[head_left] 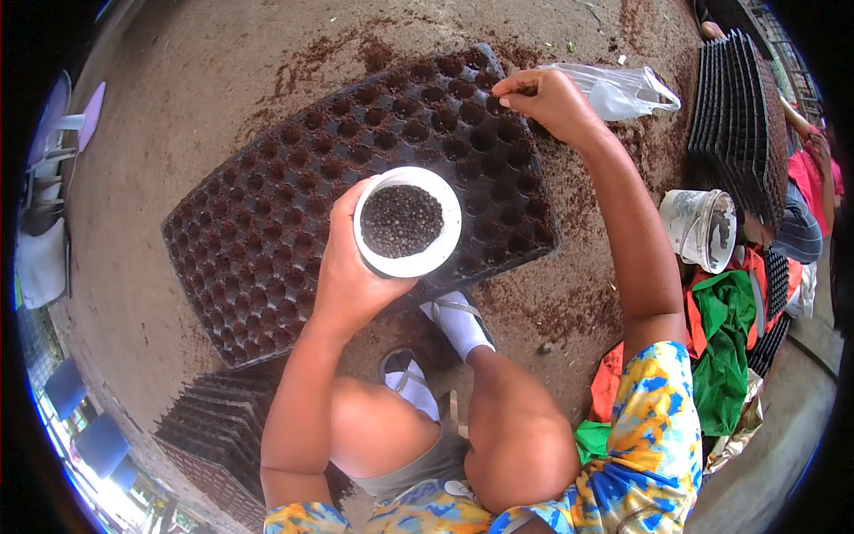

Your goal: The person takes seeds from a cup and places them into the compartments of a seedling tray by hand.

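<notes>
My left hand (pixel 342 267) is wrapped round a white plastic cup (pixel 453 218), held above the near side of a seedling tray. Small round dark seeds (pixel 402 221) fill much of the cup. The black seedling tray (pixel 267 222) lies on the ground, its many round cells holding dark brown soil. At the tray's upper right corner, my right hand (pixel 553 102) has thumb and fingers pinched together over a cell. Whatever sits between those fingertips is too small to make out. Just beyond that hand lies a clear plastic bag (pixel 618 96).
Stacked black trays stand at the upper right (pixel 734 125) and lower left (pixel 218 423). A dirty white bucket (pixel 698 230) is at the right, near green cloth (pixel 725 334). Loose soil is scattered on the ground. Another person (pixel 814 173) is at the far right edge.
</notes>
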{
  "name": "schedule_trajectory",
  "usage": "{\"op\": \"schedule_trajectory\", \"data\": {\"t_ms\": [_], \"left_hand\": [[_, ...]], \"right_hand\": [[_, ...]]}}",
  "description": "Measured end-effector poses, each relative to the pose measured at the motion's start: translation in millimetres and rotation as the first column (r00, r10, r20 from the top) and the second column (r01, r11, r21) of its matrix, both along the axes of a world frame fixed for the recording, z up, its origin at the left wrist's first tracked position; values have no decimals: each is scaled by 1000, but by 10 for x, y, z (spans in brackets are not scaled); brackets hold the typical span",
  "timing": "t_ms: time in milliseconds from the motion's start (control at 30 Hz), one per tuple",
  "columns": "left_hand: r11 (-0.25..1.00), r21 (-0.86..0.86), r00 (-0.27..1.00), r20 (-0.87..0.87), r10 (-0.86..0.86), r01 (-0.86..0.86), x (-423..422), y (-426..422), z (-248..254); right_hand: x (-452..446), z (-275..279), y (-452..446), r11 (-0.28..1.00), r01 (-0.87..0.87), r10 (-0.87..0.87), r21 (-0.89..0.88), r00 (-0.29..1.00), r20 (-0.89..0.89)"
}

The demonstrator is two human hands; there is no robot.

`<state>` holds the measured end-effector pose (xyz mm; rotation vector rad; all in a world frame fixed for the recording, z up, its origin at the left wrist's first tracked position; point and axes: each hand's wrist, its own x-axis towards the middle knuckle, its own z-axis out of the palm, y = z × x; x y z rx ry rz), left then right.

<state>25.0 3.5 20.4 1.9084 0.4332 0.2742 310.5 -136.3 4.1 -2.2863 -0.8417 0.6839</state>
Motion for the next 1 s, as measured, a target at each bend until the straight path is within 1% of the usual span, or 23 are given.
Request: {"op": "schedule_trajectory", "data": {"t_ms": [133,233,333,400,433,467,567,667,1000], "left_hand": [[1000,-5,1000,-12,10,-10,-9,1,0],[1000,-1,1000,-3,11,-11,-15,11,-12],[1000,10,1000,-8,18,-18,-31,24,-46],[999,25,999,-37,22,-22,-30,22,7],[1000,20,999,-22,23,-22,-27,18,7],[1000,15,1000,-8,24,-23,-24,17,5],[1000,3,1000,3,24,-24,-26,18,-8],[1000,6,1000,-3,31,-31,-36,27,-38],[999,38,999,-7,33,-32,-26,25,-17]], "right_hand": [[11,-24,-11,999,-6,8,34,999,-37],[20,-42,-43,997,-11,13,82,1000,-25],[-84,89,-119,1000,25,-25,-1,997,-76],[-162,101,-145,999,40,-43,-31,994,-98],[-193,101,-164,998,49,-53,-46,993,-109],[-217,83,-191,1000,26,-27,-17,999,-45],[-197,22,-235,999,41,-39,16,995,-91],[-227,37,-228,997,73,-71,9,993,-98],[-271,103,-273,998,52,-49,40,997,-57]]}}
